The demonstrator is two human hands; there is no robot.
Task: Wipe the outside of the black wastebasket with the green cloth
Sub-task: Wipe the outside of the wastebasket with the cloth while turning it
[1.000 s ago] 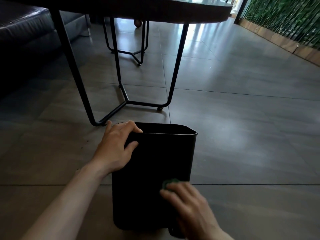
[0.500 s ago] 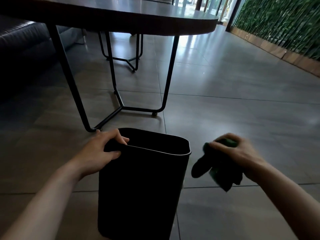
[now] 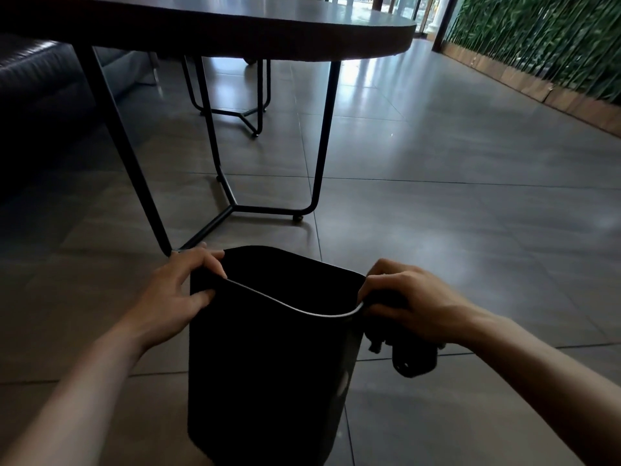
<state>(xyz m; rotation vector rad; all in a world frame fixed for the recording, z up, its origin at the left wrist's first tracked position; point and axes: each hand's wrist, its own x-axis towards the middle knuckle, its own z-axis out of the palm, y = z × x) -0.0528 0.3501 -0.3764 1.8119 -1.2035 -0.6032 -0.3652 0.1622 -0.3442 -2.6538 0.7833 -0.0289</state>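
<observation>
The black wastebasket [image 3: 268,371] stands on the tiled floor right in front of me, its open top facing up. My left hand [image 3: 178,294] grips the rim at its left corner, fingers curled over the edge. My right hand [image 3: 413,304] is closed on the green cloth [image 3: 413,358], which looks almost black in this light and hangs below the palm. That hand presses against the basket's upper right side, just under the rim.
A dark round table [image 3: 235,25] on thin black metal legs [image 3: 322,139] stands just beyond the basket. A dark sofa [image 3: 37,95] is at the far left. A green plant wall [image 3: 544,42] runs along the right. Tiled floor [image 3: 470,203] stretches ahead and to the right.
My right hand left the basket's front face, swung out to the right with the cloth, and now rests against the upper right side. My left hand kept its grip on the rim.
</observation>
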